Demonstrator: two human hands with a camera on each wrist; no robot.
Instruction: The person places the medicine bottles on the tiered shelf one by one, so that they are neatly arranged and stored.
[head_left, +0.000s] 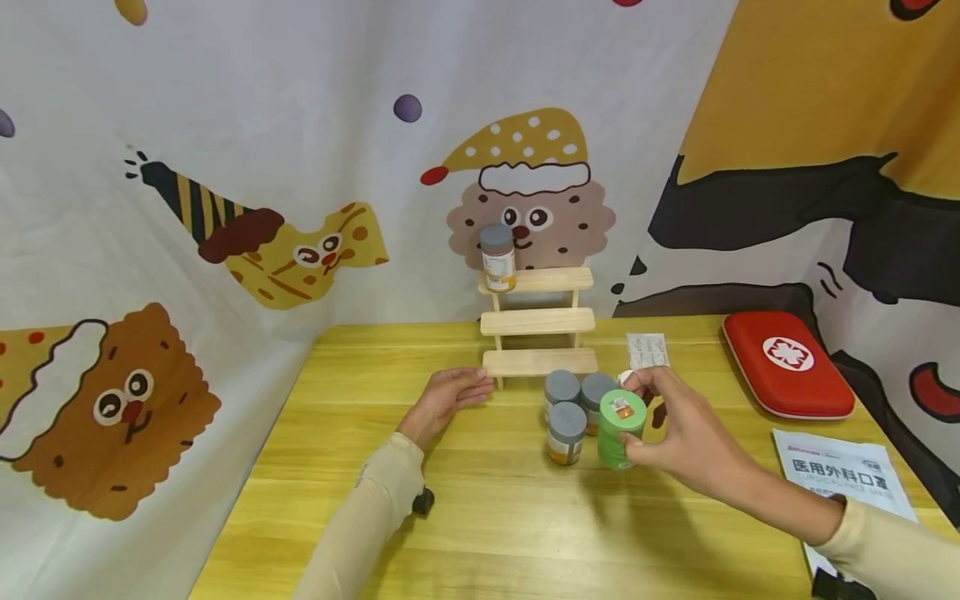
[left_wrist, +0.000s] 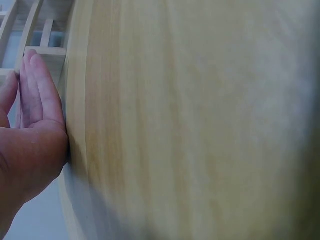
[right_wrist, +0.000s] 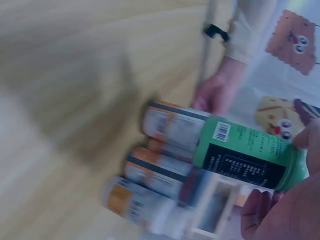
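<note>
My right hand (head_left: 686,433) grips a green bottle (head_left: 611,450) between thumb and fingers. In the right wrist view the bottle, with its dark label panel, overlaps the bottles behind it. Three grey-lidded bottles (head_left: 566,423) stand clustered just left of it. A white-capped bottle (right_wrist: 135,205) shows beside them in the right wrist view; in the head view my right hand mostly hides it. My left hand (head_left: 444,404) lies with extended fingers at the left end of a three-tier wooden stand (head_left: 538,362). Another grey-lidded bottle (head_left: 498,260) stands on the top tier's left end.
A red first-aid case (head_left: 787,367) lies at the table's back right. Nearer is a white surgical mask packet (head_left: 840,471), partly under the right forearm. A small silvery blister sheet (head_left: 647,350) lies right of the stand. Behind the table hangs a printed curtain (head_left: 300,100).
</note>
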